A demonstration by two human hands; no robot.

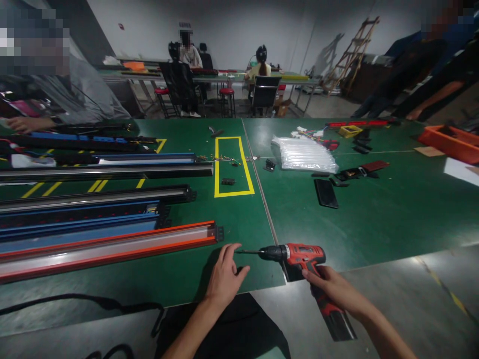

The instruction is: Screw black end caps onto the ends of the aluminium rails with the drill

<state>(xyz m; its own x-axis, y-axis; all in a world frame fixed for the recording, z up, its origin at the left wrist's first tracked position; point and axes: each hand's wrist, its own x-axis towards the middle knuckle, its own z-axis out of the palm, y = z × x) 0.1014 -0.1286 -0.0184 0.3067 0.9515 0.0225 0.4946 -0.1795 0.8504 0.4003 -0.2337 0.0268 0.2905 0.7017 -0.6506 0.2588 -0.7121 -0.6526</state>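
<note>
My right hand [335, 289] is closed around the grip of a red and black cordless drill [299, 257] held level over the near edge of the green table [374, 219], its bit pointing left. My left hand [224, 276] sits at the bit's tip, fingers curled with the fingertips touching or pinching the end of the bit; whether something small is between them I cannot make out. Just left of that hand ends a long red-edged aluminium rail [112, 247], capped in black.
Several more long rails, blue and black, lie across the table's left half [93, 209]. A yellow taped rectangle [232, 167], a bag of white tubes [305, 154], a black phone [325, 193] and small parts lie further back. An orange tray [451, 142] stands far right. Other people sit and stand around.
</note>
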